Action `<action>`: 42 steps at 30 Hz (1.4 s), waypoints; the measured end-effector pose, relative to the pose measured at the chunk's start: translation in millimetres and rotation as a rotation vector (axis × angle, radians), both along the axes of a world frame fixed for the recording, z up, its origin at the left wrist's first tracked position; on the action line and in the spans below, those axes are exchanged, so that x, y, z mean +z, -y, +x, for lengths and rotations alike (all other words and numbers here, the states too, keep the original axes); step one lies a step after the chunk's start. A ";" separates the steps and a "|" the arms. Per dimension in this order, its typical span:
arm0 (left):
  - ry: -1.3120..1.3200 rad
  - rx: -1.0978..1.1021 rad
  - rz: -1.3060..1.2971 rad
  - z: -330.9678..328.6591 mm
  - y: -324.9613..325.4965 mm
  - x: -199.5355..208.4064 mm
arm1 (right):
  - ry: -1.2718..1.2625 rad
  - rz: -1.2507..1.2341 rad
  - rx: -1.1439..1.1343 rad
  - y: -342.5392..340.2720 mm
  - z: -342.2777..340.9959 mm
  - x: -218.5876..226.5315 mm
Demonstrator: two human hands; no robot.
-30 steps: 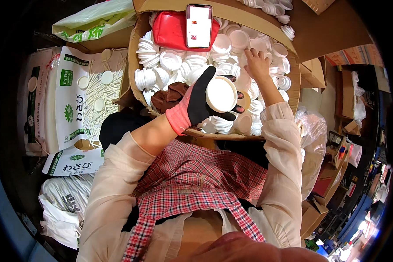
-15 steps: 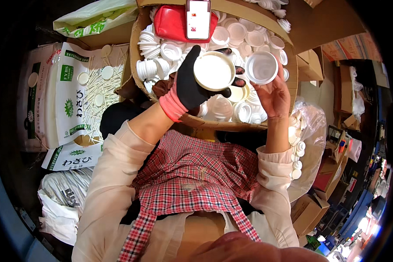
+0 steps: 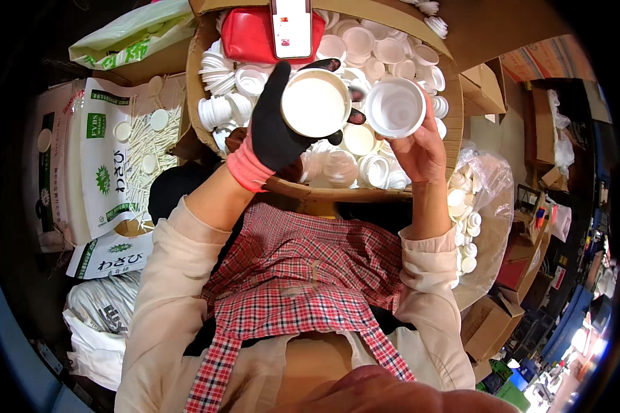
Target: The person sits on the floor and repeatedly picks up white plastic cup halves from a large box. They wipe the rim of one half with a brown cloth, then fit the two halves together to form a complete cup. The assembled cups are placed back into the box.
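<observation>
My left hand, in a black glove with a pink cuff, is closed around a round cream-white shallow plastic lid or cup. Its wide face is turned up toward me, and the dark fingertips show past its right edge. Bare, my right hand grips a white translucent plastic cup by its side, the open mouth facing me. The two pieces are held side by side with a small gap, above a cardboard box full of loose white plastic lids and cups.
A red pouch and a phone lie on the box's contents at the far side. To the left, an open sack holds thin white sticks and several round pieces. A clear bag of white parts stands right.
The whole view has shifted slightly, so the box and both hands appear farther left. My hands still hold the same two pieces, at nearly the same spacing.
</observation>
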State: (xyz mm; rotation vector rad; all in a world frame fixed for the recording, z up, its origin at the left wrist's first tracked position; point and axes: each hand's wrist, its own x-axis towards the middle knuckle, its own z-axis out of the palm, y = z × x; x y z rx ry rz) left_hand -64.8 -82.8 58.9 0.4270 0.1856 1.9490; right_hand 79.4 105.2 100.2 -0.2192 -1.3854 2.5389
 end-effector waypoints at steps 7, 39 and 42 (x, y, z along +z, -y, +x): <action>0.177 -0.119 0.082 -3.0 -1.7 2.1 | 0.128 0.304 -0.012 7.7 -1.6 2.6; -1.337 0.735 -0.494 13.4 11.9 1.7 | -0.121 1.144 -0.351 41.4 -1.9 18.3; -1.524 0.793 -0.550 14.1 10.5 -2.6 | -0.122 1.336 -0.341 45.7 -3.4 23.0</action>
